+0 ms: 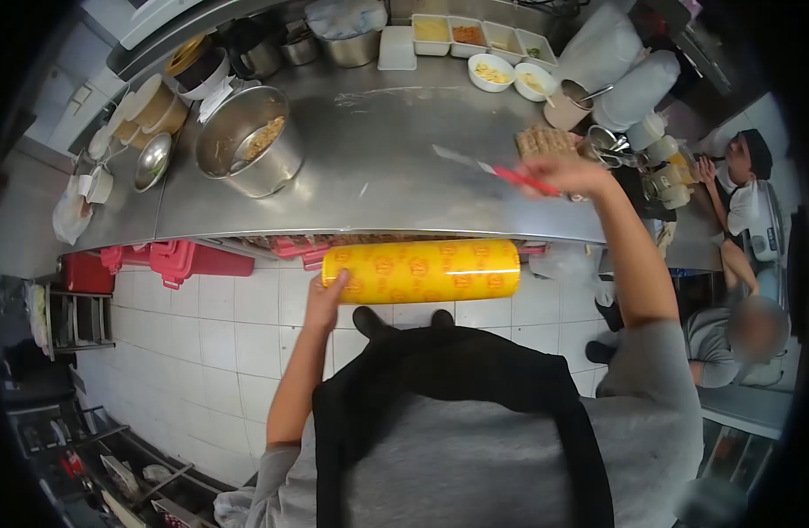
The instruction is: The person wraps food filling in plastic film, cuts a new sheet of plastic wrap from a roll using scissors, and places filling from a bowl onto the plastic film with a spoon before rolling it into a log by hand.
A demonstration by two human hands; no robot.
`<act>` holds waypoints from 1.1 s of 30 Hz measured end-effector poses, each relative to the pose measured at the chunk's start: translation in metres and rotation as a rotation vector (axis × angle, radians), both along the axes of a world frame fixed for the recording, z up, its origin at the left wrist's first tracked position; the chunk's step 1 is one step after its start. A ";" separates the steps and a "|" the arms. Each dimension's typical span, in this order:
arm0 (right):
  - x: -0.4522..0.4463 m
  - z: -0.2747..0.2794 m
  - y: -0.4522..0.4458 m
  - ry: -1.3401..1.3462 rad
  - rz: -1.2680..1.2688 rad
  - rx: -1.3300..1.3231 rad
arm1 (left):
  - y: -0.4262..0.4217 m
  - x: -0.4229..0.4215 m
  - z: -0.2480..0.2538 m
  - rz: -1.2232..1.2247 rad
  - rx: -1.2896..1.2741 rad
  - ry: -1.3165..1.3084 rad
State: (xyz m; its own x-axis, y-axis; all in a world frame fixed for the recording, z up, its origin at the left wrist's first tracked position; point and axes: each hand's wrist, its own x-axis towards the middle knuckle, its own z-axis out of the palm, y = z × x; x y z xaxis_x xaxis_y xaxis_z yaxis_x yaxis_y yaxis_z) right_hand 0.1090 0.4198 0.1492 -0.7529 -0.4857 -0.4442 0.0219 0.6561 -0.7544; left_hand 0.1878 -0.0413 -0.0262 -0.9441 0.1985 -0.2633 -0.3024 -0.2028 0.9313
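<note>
My left hand grips the left end of the yellow roll – thumb on top, fingers hidden – at my twelve o'clock, by the steel counter. My right hand is closed round a red-handled knife, its blade toward ten o'clock. From the roll, a metal pot stands at ten.

Left fingers gripping yellow roll — right fingers around red-handled knife.
</note>
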 end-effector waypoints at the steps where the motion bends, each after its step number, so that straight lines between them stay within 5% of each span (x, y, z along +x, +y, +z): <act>1: 0.027 -0.002 0.027 -0.087 -0.066 0.078 | -0.001 -0.001 -0.001 0.015 -0.018 0.006; 7: 0.112 -0.048 0.097 -0.425 -0.215 0.299 | 0.002 0.005 0.001 0.032 0.008 0.024; 33: 0.057 -0.072 0.035 -0.245 -0.070 0.248 | -0.010 0.021 -0.016 0.021 0.041 0.106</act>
